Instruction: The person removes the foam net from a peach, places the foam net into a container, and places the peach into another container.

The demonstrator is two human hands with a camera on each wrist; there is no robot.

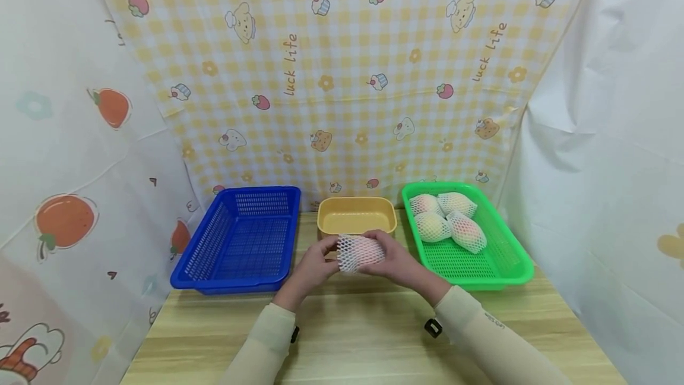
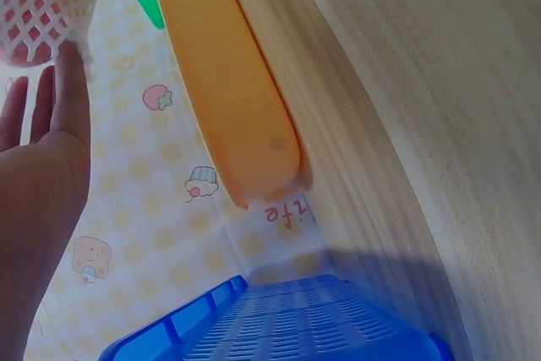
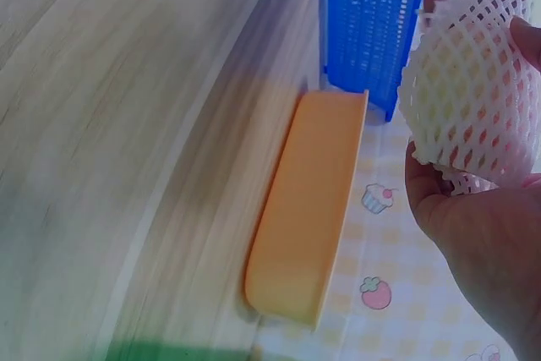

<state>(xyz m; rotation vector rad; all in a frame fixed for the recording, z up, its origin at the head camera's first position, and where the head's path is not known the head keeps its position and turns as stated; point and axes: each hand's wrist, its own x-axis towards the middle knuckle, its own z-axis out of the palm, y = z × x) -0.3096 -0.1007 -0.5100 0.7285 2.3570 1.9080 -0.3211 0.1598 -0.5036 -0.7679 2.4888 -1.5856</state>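
A reddish and yellowish fruit in a white foam net (image 1: pixel 360 253) is held up between both hands, before the yellow tub (image 1: pixel 357 218). My right hand (image 1: pixel 392 261) grips its right side, thumb below and fingers over the top. My left hand (image 1: pixel 315 265) has its thumb and fingers at the net's left end; in the left wrist view a fingertip touches the net's edge (image 2: pixel 51 27). Much of the fruit hides behind the mesh and my right fingers. In the right wrist view the foam net (image 3: pixel 473 90) fills the upper right, above my right hand (image 3: pixel 473 234).
A blue plastic basket (image 1: pixel 235 284) stands on the left of the wooden table (image 1: pixel 352 337). To the right, a green basket (image 1: pixel 504 242) holds several net-wrapped fruits (image 1: pixel 433 226). A yellow checked cloth (image 1: pixel 342 111) hangs behind, with white patterned sheets at both sides.
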